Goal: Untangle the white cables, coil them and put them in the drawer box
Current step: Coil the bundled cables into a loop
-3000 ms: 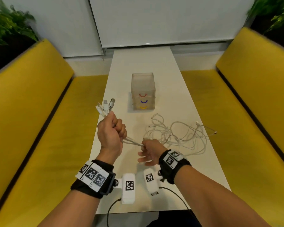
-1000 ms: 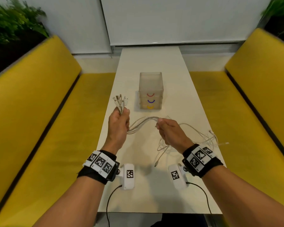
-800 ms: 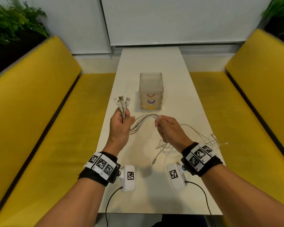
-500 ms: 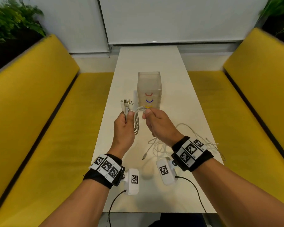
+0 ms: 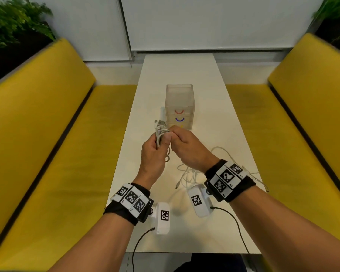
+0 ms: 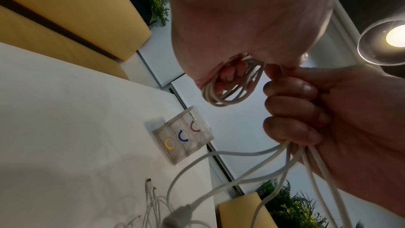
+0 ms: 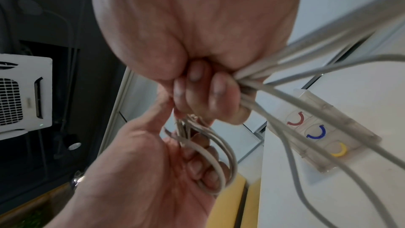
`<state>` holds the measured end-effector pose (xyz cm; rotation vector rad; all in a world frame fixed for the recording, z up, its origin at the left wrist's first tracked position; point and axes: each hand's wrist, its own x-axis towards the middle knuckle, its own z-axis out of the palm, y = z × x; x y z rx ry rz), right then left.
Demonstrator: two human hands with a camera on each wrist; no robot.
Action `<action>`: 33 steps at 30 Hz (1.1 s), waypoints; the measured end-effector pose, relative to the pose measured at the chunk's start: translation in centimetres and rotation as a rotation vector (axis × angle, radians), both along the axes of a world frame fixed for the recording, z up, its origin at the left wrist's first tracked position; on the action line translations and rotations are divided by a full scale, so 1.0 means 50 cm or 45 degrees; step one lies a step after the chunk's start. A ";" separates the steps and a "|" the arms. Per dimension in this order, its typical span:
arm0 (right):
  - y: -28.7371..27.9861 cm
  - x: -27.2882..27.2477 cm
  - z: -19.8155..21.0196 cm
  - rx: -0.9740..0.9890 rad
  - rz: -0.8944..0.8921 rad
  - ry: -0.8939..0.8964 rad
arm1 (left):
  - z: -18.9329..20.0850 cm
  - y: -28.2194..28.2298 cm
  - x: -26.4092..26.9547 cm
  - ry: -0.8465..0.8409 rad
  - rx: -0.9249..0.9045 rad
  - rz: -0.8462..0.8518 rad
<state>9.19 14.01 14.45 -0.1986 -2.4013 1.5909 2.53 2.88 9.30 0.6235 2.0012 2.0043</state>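
White cables [image 5: 161, 135] judged light, limp and springy, loops apt to slip unless pinched where strands cross, just below the plugs. Left hand [image 5: 154, 152] was raised over the table [image 5: 214, 107], fist curled round the small coil, plugs up. Right hand [image 5: 186, 152], knuckle to knuckle, pinched the trailing strands, which ran to the table before the closed drawer box [image 5: 180, 107].

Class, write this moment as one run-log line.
stage: coiling | left hand: grips coil of white cables | right hand: feeds strands | drawer box: shut, on table
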 end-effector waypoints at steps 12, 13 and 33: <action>-0.001 0.014 0.011 0.045 0.118 -0.146 | -0.004 0.013 0.003 -0.110 -0.017 0.006; -0.003 0.010 0.005 0.097 0.076 -0.135 | -0.002 0.019 0.004 -0.153 0.002 0.003; 0.067 0.056 -0.140 0.182 0.001 -0.334 | 0.000 -0.024 -0.078 -0.326 0.103 0.212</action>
